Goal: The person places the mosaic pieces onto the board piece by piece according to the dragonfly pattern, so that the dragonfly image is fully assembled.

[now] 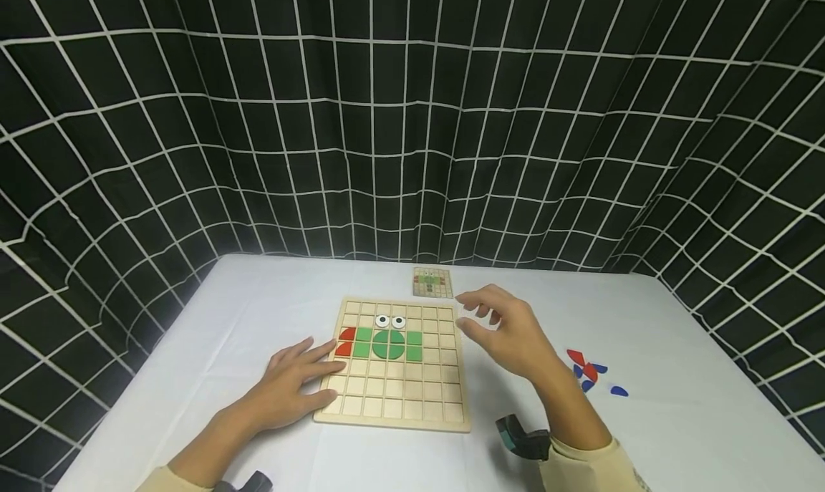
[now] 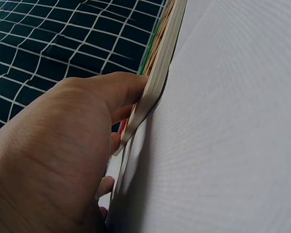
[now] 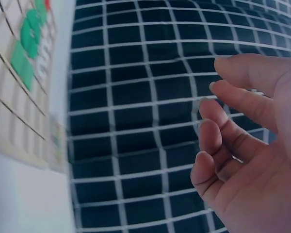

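A square wooden grid board point(image 1: 393, 407) lies on the table. In its upper rows are red curved pieces point(image 1: 344, 349) at the left edge, green squares point(image 1: 414, 353), and green quarter pieces forming a circle point(image 1: 380, 350). Above the circle sit two white eye pieces point(image 1: 382, 321) with black pupils. My left hand point(image 1: 290, 388) rests on the board's left edge with fingers spread, and the left wrist view shows its fingers at the wooden rim point(image 2: 157, 80). Beside the board's upper right corner, my right hand point(image 1: 512, 334) hovers, fingers loosely bent, thumb and fingertips apart, holding nothing.
Behind the board lies a small pattern card point(image 1: 432, 282) printed with a similar figure. Several loose red pieces point(image 1: 589, 371) and blue pieces point(image 1: 619, 391) are scattered to the right on the white tablecloth point(image 1: 677, 349). A black curtain with white grid lines point(image 1: 399, 141) surrounds the table's far sides.
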### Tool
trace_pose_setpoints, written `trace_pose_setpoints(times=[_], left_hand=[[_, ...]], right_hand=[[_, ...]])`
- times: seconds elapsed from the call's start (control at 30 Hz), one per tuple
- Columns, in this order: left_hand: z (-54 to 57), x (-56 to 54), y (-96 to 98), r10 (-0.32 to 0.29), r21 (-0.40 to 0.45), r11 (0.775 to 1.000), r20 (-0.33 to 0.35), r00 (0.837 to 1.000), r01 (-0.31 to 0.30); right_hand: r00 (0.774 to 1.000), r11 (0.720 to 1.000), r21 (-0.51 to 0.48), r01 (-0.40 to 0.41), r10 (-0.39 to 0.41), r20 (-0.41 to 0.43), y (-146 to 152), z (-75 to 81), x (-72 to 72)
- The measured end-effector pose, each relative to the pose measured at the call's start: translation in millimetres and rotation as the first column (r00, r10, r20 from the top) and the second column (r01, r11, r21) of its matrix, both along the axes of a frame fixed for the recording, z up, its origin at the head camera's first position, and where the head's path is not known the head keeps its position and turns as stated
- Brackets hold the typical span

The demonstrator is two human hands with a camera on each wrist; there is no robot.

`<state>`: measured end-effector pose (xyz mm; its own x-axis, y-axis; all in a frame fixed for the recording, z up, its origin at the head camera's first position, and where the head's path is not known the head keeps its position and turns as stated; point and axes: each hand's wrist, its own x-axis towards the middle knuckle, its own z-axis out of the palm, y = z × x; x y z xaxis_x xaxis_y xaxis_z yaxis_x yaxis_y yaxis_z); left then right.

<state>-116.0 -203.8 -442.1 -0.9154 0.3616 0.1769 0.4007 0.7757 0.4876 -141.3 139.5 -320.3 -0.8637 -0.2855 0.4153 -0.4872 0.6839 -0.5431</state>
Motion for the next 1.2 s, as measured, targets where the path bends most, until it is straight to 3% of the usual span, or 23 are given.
trace_pose_setpoints(times=[0.27, 0.47, 0.73, 0.9, 1.2], left_hand=[[0.8, -0.2, 0.3, 0.009, -0.006, 1.0, 0.019, 1.0, -0.009], [0.6, -0.1, 0.8, 0.01, -0.006, 1.0, 0.022, 1.0, -0.01], [1.3, 0.2, 0.7, 0.012, -0.015, 1.0, 0.032, 0.999, -0.012], [0.7, 0.2, 0.7, 0.01, -0.013, 1.0, 0.01, 1.0, -0.01], [0.7, 0.4, 1.2, 0.008, -0.015, 1.0, 0.007, 1.0, -0.008]], right_hand=[[0.979, 1.0, 0.028, 0.003, 0.003, -0.206, 37.2, 22.9, 13.1], [0.96, 0.998, 0.041, 0.048, -0.035, -0.279, 61.5, 27.3, 22.2], [0.964, 0.992, 0.0, 0.124, -0.121, -0.238, 97.6, 11.0, 21.3], [0.967, 0.99, 0.0, 0.141, -0.138, -0.212, 119.8, -5.8, 11.4], [0.97, 0.973, 0.029, 0.23, -0.226, -0.091, 155.7, -39.1, -3.1]])
